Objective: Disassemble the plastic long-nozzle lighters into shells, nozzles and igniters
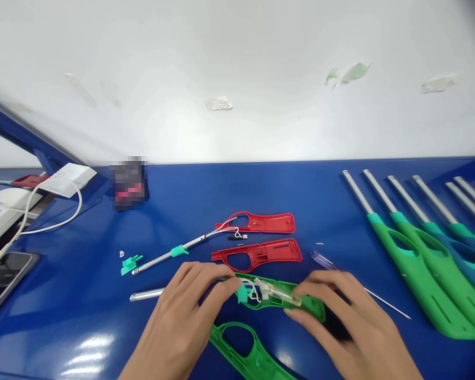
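An opened green lighter shell [314,305] lies between my hands, with white wires, a teal trigger piece [242,293] and a clear fuel tank [285,295] inside. My left hand [190,311] pinches the shell's front end near the teal piece; its metal tube [146,294] sticks out to the left. My right hand [348,311] grips the rear end, thumb and fingers at the tank. Below, a second green shell half [247,353] lies on the blue table, partly beside my left hand. A screwdriver [388,303] lies partly under my right hand.
Two red shell halves [273,222] and a metal tube with wires [158,262] lie beyond my hands. Several assembled lighters [419,274] stand in a row at right. A small teal part [130,264], phone [8,277], white power adapter [69,179] and pixelated dark object [129,183] are at left.
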Tool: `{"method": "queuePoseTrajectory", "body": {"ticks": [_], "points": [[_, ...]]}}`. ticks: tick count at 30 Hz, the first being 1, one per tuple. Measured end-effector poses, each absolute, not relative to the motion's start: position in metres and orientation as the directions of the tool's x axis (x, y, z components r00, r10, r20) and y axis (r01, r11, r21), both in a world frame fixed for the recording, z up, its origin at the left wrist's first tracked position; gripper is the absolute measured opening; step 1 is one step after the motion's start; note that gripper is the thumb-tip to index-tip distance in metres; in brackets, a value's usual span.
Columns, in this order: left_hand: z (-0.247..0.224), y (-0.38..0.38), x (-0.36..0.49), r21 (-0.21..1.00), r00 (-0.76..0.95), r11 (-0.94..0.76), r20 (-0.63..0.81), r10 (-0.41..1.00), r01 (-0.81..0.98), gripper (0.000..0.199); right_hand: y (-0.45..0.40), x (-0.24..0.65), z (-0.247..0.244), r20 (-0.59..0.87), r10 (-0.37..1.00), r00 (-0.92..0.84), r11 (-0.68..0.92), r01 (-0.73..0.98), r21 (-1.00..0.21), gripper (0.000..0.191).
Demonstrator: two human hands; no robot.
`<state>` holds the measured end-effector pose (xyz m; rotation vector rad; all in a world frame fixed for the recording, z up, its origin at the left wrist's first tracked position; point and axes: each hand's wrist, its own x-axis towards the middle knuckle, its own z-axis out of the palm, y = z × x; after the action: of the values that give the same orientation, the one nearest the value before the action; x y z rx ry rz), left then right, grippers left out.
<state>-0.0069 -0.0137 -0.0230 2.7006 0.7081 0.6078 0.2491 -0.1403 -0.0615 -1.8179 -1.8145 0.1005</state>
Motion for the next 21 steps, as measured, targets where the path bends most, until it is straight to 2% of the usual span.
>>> {"method": "queuePoseTrajectory", "body": {"ticks": [5,10,15,19,21], "points": [[-0.024,-0.013,-0.005,0.374,0.792,-0.838,0.322,0.519,0.397,0.040,-0.142,0.249,-0.061,0.342,0.935,0.088,0.084,0.886,-0.456,0.021],[-0.026,-0.014,-0.003,0.391,0.789,-0.839,0.338,0.514,0.379,0.040,-0.141,0.249,-0.053,0.403,0.900,0.166,0.060,0.869,-0.492,0.020],[-0.027,-0.021,0.002,0.466,0.768,-0.809,0.345,0.539,0.359,0.044,-0.142,0.251,-0.049,0.445,0.874,0.195,0.090,0.836,-0.542,0.005],[-0.028,-0.025,0.000,0.473,0.780,-0.806,0.325,0.535,0.355,0.060,-0.144,0.249,-0.051,0.425,0.890,0.165,0.119,0.815,-0.567,0.014],[-0.027,-0.024,-0.001,0.481,0.783,-0.806,0.326,0.530,0.345,0.061,-0.145,0.247,-0.051,0.433,0.889,0.150,0.144,0.807,-0.573,0.020]]}}
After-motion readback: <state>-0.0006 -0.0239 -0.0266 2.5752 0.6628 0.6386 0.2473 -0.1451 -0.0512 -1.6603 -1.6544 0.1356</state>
